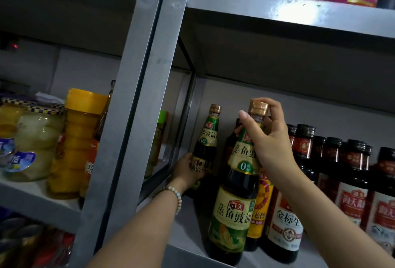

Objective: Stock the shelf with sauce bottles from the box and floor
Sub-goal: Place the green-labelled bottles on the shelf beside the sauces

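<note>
L hand point(188, 169) grip round rear bottle point(206, 139) body; R hand point(269, 137) grip on front bottle point(235, 193) neck, both upright on shelf point(188, 225).

Two upright green-labelled dark sauce bottles, front point(234, 184) and rear point(206, 139), stand on the grey shelf point(188, 225)

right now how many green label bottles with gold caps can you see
2. The rear bottle stands deep on the shelf, held low by the left hand. The front bottle stands at the shelf edge, its neck gripped by the right hand. Others may be hidden behind.
</note>
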